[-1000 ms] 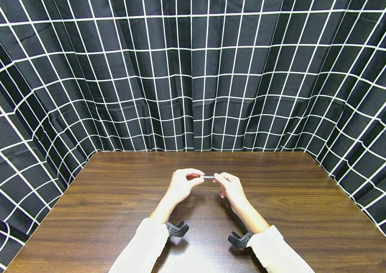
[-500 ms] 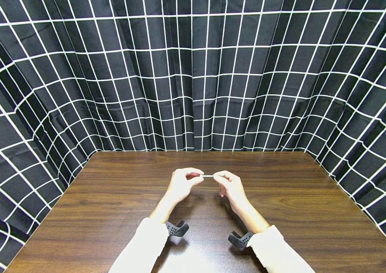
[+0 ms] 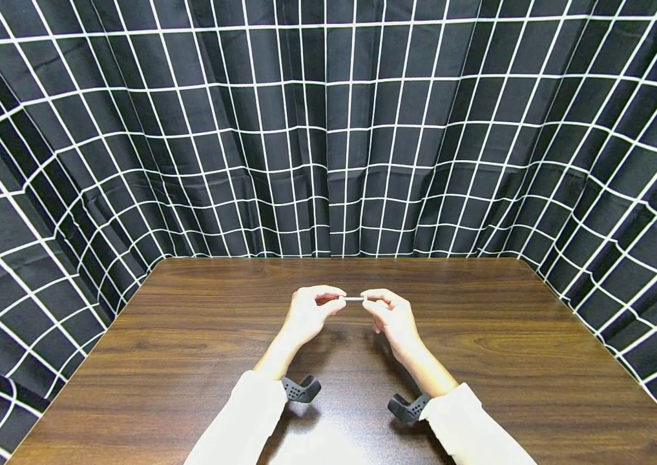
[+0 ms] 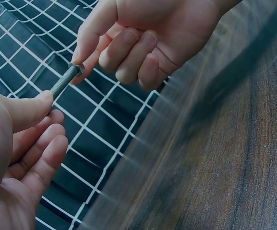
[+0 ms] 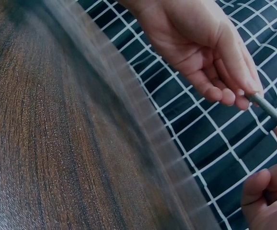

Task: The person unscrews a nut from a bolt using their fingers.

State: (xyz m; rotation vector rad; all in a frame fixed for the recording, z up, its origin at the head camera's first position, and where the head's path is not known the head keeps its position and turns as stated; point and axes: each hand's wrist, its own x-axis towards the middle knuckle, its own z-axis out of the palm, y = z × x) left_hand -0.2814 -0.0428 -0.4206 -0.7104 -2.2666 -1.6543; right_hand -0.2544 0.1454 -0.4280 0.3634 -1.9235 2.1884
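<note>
A grey threaded bolt (image 4: 64, 81) is held roughly level above the table, between the two hands. My left hand (image 3: 307, 314) pinches one end with thumb and fingertips, its other fingers loosely bent in the left wrist view. At the opposite end, the thumb and index finger of my right hand (image 3: 393, 321) hold the wider part, while the remaining fingers curl toward the palm. Whether that wider part is the bolt's head or a nut, I cannot tell. Threads show along the stretch between the hands. The left fingertips hide the bolt's left end.
Beneath the hands lies a dark brown wood-grain table (image 3: 218, 336). A black curtain with white grid lines (image 3: 328, 129) surrounds its back and sides. Each wrist carries a dark strap mount, the left one (image 3: 302, 389) and the right one (image 3: 408, 408) near white sleeves.
The right thumb and index finger have shifted at the bolt's right end, the thumb drawing back and the index finger now showing above it. The left hand has barely moved.
</note>
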